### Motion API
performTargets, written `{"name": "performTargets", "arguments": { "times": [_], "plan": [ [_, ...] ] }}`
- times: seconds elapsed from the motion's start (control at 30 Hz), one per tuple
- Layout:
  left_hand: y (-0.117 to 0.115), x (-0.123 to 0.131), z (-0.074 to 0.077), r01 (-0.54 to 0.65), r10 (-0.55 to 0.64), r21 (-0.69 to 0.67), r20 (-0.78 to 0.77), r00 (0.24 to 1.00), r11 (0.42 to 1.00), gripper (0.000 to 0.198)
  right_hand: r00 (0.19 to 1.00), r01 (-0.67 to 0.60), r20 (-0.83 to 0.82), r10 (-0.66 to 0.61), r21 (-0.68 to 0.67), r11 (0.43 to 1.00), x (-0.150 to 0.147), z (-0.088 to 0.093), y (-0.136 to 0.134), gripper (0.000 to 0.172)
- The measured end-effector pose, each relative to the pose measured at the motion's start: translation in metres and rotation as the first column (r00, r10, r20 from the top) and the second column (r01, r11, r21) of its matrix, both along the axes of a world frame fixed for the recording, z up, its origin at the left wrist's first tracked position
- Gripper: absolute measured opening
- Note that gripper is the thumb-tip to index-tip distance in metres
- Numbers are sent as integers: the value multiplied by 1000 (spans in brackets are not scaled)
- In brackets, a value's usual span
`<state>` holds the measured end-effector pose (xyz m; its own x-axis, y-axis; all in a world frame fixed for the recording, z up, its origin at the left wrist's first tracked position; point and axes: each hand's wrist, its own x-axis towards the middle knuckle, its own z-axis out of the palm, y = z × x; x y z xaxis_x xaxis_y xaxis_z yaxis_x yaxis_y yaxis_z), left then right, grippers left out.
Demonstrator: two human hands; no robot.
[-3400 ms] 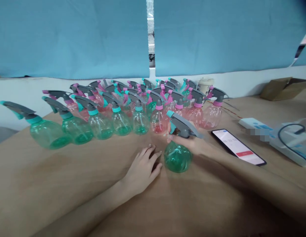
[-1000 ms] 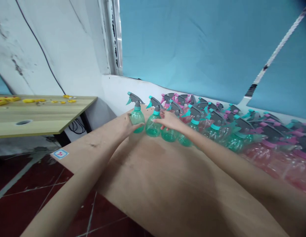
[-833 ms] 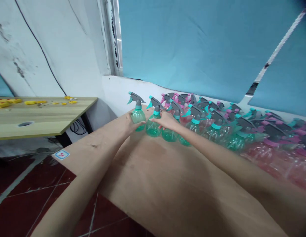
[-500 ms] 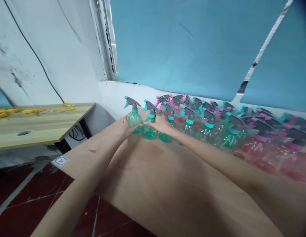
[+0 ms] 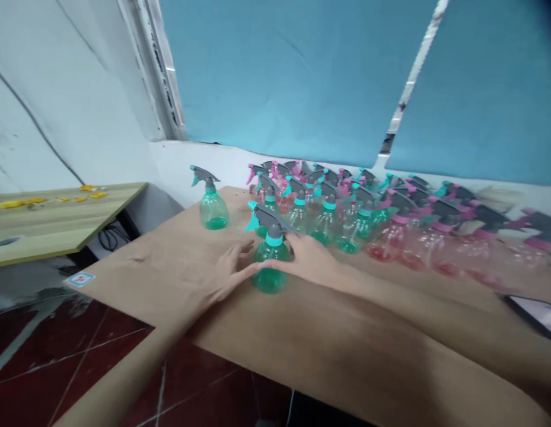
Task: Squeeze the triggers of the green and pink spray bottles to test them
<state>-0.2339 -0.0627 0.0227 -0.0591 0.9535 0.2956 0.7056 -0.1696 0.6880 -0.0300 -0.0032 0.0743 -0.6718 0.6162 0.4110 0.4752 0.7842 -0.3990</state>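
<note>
A spray bottle (image 5: 274, 280) with a teal collar, grey-and-teal trigger head and green liquid stands upright near the table's front. Wrapped round its right side, my right hand (image 5: 308, 258) grips it, its thumb across the front. My left hand (image 5: 231, 270) is at the bottle's left side, fingers apart and curved, thumb reaching the bottle's front; whether it presses on the bottle is hard to tell. Farther back on the left, another green spray bottle (image 5: 214, 210) stands alone, touched by neither hand. A row of green spray bottles (image 5: 324, 222) is behind my right hand.
Pink-trimmed spray bottles (image 5: 402, 234) crowd the right and back of the brown table (image 5: 168, 284). A dark-edged flat object (image 5: 535, 314) lies at the right. Another table (image 5: 57, 222) with yellow pieces stands left, beyond a gap. A wall with blue sheeting (image 5: 279, 77) rises behind.
My right hand has drawn one green spray bottle forward, out of the row. My left hand has left the leftmost bottle and moved to this one. The view has shifted right.
</note>
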Motion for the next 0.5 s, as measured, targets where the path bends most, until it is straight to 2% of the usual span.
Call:
{"name": "performTargets", "arguments": {
  "times": [0.1,0.13,0.23,0.33,0.4,0.5],
  "plan": [
    [5,41,6,282,-281,-4,-103,954,959,67,1000,11,-20,-12,-14,1000,53,-3,-8,62],
    [6,58,8,340,-338,-11,-120,933,941,70,1000,3,-31,-5,-46,999,70,-4,-10,61],
    [9,110,10,429,-435,-72,-134,890,900,74,996,-34,-87,22,-135,990,116,-7,-14,63],
    [14,157,5,515,-519,-76,-55,853,854,76,994,-34,-105,19,-144,989,156,-7,-14,71],
    [21,181,0,572,-575,-82,-15,818,816,76,994,-29,-107,12,-157,987,178,-7,-12,72],
    [36,210,-3,660,-663,-79,-18,748,747,75,982,-47,-190,-3,-254,966,202,-7,-7,69]
  ]
}}
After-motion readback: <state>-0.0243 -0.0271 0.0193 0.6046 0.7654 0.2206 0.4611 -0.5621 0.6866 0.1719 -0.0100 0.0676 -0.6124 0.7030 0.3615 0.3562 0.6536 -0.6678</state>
